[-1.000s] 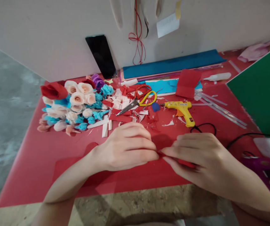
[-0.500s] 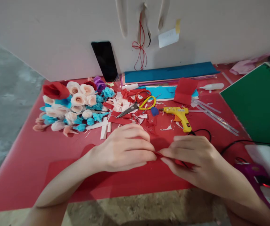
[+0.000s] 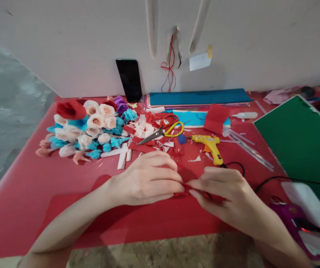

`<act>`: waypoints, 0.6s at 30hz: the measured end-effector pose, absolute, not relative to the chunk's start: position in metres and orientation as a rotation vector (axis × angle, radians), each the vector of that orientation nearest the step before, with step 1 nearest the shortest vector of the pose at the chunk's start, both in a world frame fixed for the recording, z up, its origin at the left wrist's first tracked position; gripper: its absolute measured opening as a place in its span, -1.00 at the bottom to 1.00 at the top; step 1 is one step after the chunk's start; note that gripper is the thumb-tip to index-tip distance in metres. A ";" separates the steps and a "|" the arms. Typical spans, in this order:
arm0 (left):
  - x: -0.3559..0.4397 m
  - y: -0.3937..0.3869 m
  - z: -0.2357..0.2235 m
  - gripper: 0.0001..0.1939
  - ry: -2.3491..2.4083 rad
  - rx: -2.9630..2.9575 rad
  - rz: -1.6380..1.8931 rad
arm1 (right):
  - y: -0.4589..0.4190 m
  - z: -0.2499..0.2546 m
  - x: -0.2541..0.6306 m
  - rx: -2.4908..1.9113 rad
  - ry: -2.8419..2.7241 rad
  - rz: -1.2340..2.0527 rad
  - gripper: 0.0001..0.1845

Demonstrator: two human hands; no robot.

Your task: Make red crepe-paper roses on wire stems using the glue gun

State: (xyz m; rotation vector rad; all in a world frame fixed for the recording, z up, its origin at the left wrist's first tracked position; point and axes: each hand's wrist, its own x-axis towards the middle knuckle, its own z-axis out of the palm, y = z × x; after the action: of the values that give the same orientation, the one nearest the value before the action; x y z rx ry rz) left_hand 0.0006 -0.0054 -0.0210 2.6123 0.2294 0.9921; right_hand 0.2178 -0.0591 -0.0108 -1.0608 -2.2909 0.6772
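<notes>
- The step in hand, as I read it from the head view, is fine shaping with both hands: a small red paper piece [image 3: 186,187] is being worked between them, low over the near part of the red surface [image 3: 17,212].
- On the left hand [image 3: 145,182] I have the fingers curled and narrow, apparently closed on the piece; the thumb is hidden from me.
- On the right hand [image 3: 227,190], the thumb and forefinger pinch the same piece just beside the left fingertips. The palm is too dark for me to tell what else it holds.
- For the next move, I judge it calls for a light, even pinch on both sides, since thin paper would likely crease or tear if I pulled the hands apart.
- A flat red sheet [image 3: 60,203] lies beneath the left forearm; I would want that sleeveless arm kept from dragging it.
- For containers, I can make out only a small white bottle [image 3: 245,115] on its side at the back; what is in it I cannot tell.
- The yellow glue gun [image 3: 211,143] lies beyond the right hand, a clear stick seemingly poking out of its rear.
- The paper flowers [image 3: 95,121] are heaped straight on the surface at far left, with no basket or tray around them that I can see.
- The scissors [image 3: 157,133] rest on paper scraps [image 3: 145,126], between the flowers and the glue gun.
</notes>
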 end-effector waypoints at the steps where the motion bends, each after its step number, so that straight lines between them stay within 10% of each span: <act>1: 0.001 -0.005 -0.021 -0.89 0.233 2.617 1.002 | -0.059 -0.010 0.217 -1.082 -2.288 0.675 -0.85; 11: -0.009 -0.003 -0.015 -0.90 0.237 2.614 1.133 | -0.040 -0.002 0.257 -1.552 -1.835 0.164 -0.77; 18: -0.013 -0.004 -0.005 -0.95 0.263 2.598 1.251 | 0.002 -0.089 0.296 -2.064 -1.751 0.519 -0.67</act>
State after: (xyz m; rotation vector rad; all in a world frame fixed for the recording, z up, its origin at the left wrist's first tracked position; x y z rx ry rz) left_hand -0.0134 -0.0040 -0.0045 2.5977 0.2631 1.2513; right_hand 0.2956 0.0024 -0.0890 -2.0640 -1.7514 0.5193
